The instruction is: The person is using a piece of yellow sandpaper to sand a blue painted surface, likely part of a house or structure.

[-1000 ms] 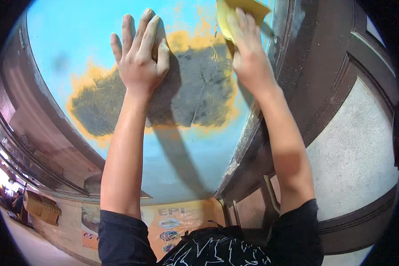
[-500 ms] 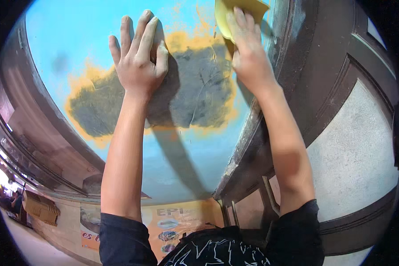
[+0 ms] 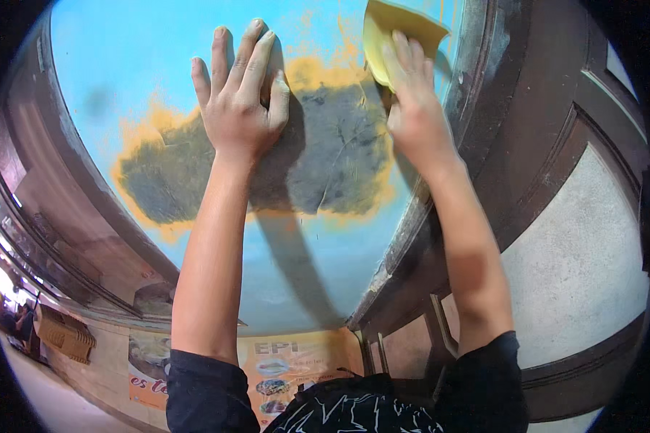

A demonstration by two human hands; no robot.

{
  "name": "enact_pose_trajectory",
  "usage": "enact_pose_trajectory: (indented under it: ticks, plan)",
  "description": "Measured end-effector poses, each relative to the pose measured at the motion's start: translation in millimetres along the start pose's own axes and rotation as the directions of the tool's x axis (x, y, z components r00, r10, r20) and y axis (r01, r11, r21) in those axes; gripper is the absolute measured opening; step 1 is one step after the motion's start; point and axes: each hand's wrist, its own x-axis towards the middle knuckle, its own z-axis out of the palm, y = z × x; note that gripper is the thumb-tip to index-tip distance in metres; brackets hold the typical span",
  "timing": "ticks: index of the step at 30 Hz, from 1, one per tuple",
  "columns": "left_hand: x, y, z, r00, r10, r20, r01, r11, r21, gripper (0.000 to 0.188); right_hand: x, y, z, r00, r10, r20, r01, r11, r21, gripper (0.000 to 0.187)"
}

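Note:
A light blue panel (image 3: 267, 310) fills the middle, with a bare dark grey patch (image 3: 339, 159) bordered by orange. Flat on its surface, above and over the patch, lies my left hand (image 3: 244, 108), fingers spread and nothing held. My right hand (image 3: 415, 108) presses a yellow sheet of sandpaper (image 3: 378, 36) to the panel at its upper right, near the frame. Its fingers stretch over the sheet, whose top and right edges curl away from the surface. The thumb is mostly hidden.
A worn dark frame (image 3: 477, 94) borders the panel on the right, another dark frame (image 3: 87, 159) on the left. Beyond stand a pale wall panel (image 3: 585, 267), an orange poster (image 3: 303, 353) low down, and a brown slatted object (image 3: 65, 335) at lower left.
The whole view has shifted a little, so panel and hands appear farther right and lower. My right hand and the sandpaper have slid slightly downward on the panel; my left hand stays in place.

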Motion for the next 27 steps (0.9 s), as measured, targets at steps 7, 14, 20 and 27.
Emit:
enact_pose_trajectory:
  ticks: [7, 14, 20, 27]
  plan:
    - [-3.3, -2.4, -1.4, 1.000, -0.006, 0.001, 0.006, 1.000, -0.004, 0.049, 10.7, 0.2, -2.0, 0.996, -0.071, -0.047, 0.070, 0.997, -0.014, 0.064]
    - [-1.8, -1.9, -2.4, 1.000, -0.006, 0.009, 0.006, 1.000, 0.006, 0.048, -21.4, -10.3, 3.0, 1.000, -0.003, 0.011, 0.004, 1.000, -0.029, 0.064]
    - [-1.6, 0.9, -3.4, 1.000, -0.016, 0.004, 0.016, 1.000, -0.001, 0.048, 31.1, -1.9, -14.1, 0.999, -0.021, -0.038, 0.019, 0.999, -0.043, 0.071]
    - [0.1, -3.4, -7.0, 1.000, -0.001, 0.002, 0.001, 1.000, 0.004, 0.048, -30.1, -33.0, 10.7, 0.998, 0.050, 0.034, -0.048, 0.998, -0.049, 0.062]
